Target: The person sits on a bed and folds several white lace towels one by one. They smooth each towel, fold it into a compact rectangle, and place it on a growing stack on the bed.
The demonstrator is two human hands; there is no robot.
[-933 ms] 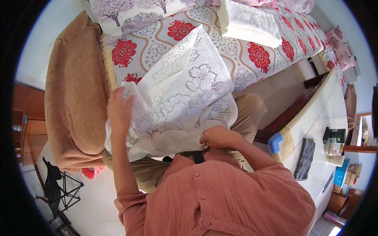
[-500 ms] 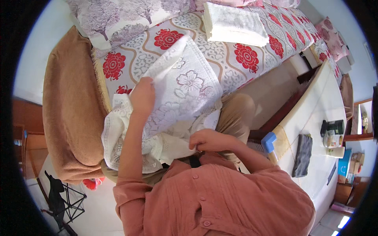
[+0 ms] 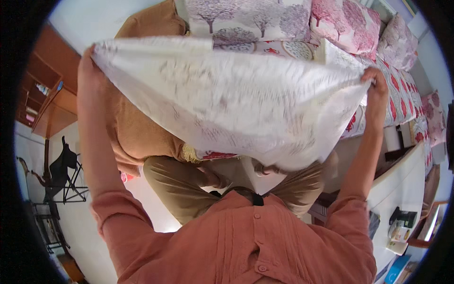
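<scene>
A white cloth (image 3: 227, 99) with a floral pattern is stretched wide in the air in front of me, its middle sagging and slightly blurred by motion. At the far left my left hand (image 3: 89, 61) is closed on one upper corner. On the opposite side my right hand (image 3: 376, 84) grips the other upper corner, raised to about the same height. The cloth's lower edge hangs over my knees and hides much of the sofa behind it.
Behind the cloth is a sofa with a red-flowered cover (image 3: 395, 97), tree-print cushions (image 3: 250, 19) and a brown throw (image 3: 142, 137). A pale table (image 3: 397, 180) with jars (image 3: 402, 220) stands to my right. A black folding stool (image 3: 66, 165) is at left.
The cloth has gone from bunched on my lap to spread out and lifted. Both hands have moved up and far apart, and my view has shifted.
</scene>
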